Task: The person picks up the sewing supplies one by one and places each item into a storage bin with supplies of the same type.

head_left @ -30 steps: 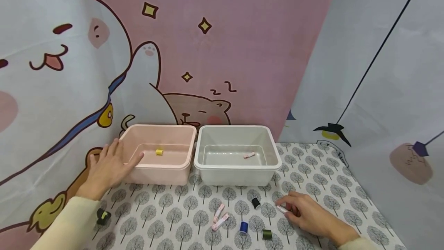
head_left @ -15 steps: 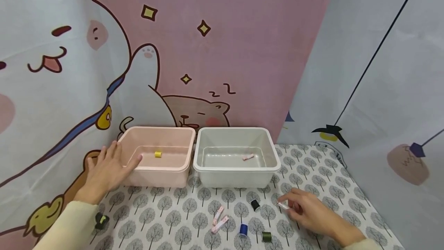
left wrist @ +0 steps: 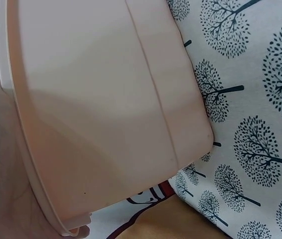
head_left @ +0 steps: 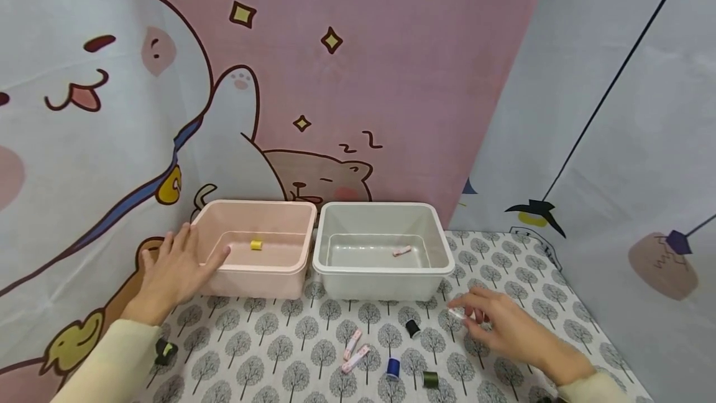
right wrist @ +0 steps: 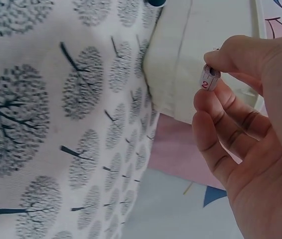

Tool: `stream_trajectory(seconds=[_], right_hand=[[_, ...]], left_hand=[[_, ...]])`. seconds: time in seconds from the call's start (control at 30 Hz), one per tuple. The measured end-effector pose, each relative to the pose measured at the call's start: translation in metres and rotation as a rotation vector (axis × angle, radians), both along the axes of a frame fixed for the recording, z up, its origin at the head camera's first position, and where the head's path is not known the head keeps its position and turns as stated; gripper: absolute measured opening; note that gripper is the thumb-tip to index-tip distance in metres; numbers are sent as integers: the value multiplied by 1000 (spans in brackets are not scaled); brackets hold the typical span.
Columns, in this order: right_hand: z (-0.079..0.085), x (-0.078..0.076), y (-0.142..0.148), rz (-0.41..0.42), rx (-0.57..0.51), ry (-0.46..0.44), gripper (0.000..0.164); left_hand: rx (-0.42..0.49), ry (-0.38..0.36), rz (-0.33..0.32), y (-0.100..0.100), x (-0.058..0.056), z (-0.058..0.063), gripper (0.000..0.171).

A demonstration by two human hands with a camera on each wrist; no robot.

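My left hand (head_left: 173, 272) rests on the left front corner of the pink bin (head_left: 252, 282), its fingers straight and spread. A small yellow thread spool (head_left: 256, 245) lies inside that bin. My right hand (head_left: 503, 325) pinches a small rolled measuring tape (right wrist: 208, 79), white with a red number, between thumb and fingertips. It hovers above the cloth, to the front right of the white bin (head_left: 386, 283). One similar white-and-pink roll (head_left: 401, 251) lies in the white bin. Two more rolls (head_left: 355, 358) lie on the cloth.
Loose on the tree-print cloth (head_left: 307, 328) are a black spool (head_left: 413, 328), a blue spool (head_left: 393, 367) and a dark green spool (head_left: 430, 379). A dark object (head_left: 165, 351) with a yellow-green mark lies beside my left sleeve. A printed curtain (head_left: 414, 79) hangs behind the bins.
My right hand has lifted the measuring tape off the cloth and moved it slightly up toward the white bin. My left hand stays on the pink bin.
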State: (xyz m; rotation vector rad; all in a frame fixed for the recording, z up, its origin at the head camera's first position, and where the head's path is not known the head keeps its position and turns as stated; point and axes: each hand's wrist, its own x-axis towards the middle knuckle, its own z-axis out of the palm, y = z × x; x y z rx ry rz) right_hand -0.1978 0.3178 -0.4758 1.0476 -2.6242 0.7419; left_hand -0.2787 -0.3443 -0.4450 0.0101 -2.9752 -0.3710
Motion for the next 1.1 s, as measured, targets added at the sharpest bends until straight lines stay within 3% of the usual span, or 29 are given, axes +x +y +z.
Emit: stream_trajectory(seconds=[0.47,0.8,1.1], right_hand=[[42,-10,-14,-13,59,76,51],[76,-33,-28,21,73,146,44],[97,-60,-43,73,80,133,44]], left_hand=[[-5,9,2,1,0,-1,121],[-17,2,4,-1,0,-2,122],[-15,5,0,-1,0,-2,122]])
